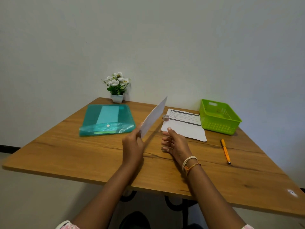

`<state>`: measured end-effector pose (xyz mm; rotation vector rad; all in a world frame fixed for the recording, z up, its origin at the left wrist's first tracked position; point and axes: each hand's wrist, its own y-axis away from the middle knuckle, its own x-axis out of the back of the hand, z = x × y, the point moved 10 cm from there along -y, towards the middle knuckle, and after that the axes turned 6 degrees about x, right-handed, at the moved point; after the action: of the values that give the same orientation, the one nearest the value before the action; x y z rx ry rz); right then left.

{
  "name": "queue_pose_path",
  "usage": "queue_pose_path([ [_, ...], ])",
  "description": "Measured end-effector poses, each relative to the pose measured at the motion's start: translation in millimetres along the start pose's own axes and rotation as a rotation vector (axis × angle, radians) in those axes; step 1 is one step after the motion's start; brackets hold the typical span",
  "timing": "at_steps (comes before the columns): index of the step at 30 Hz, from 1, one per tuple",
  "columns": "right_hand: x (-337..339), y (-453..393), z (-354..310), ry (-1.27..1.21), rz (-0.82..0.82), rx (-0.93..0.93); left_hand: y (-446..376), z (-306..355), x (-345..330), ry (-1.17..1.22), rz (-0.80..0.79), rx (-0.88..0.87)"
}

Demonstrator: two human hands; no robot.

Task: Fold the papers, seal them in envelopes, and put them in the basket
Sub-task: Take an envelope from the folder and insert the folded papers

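Both forearms are extended from the near edge over the middle of the tabletop (82, 156), wrists raised off the wood. The left hand (132, 147) is turned back-of-hand to the camera, fingers & thumb clamped on the near end of a folded paper (154, 117), which is held in the air, edge-on and tilted up toward the far right. The right hand (173, 144) is held apart from it, just beside, palm facing left, fingers loosely curled, nothing gripped; thread bracelets (190, 163) are seen at that wrist.

An orange pen (225, 151) is laid near the right edge. Further back, a printed sheet (184, 126) is laid flat, right of centre, w/ a small tape roll (165, 117) at its left edge. A green basket (219, 117) is set at the far right corner, just beside the sheet; its inside appears bare. A teal plastic folder (107, 119) is laid left of centre, snap flap toward the near side, a pale envelope-shaped insert visible through it. A potted white flower (117, 87) is stood at the far edge, against the wall.
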<state>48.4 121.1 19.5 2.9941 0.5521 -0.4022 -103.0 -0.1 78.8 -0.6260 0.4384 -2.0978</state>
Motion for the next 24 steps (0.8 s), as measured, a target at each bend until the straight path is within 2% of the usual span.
queue_pose_path([
  [5,51,-5,-17,0.132,0.29,0.142,-12,-43,-19,0.367,-0.137,0.311],
  [9,109,11,-40,0.552,0.665,0.26,-8,-58,-45,0.435,-0.353,0.509],
  [11,126,19,-46,0.697,0.743,0.246,-5,-60,-52,0.428,-0.448,0.584],
  [14,137,17,-47,0.843,0.672,0.233,-5,-68,-64,0.431,-0.569,0.704],
  [19,128,4,-43,1.106,0.382,0.335,-3,-65,-77,0.325,-0.734,0.847],
  [22,116,2,-34,1.219,0.244,0.341,-7,-65,-86,0.219,-0.744,0.839],
  [24,113,1,-27,1.298,0.201,0.312,-20,-69,-88,0.011,-0.69,0.722],
])
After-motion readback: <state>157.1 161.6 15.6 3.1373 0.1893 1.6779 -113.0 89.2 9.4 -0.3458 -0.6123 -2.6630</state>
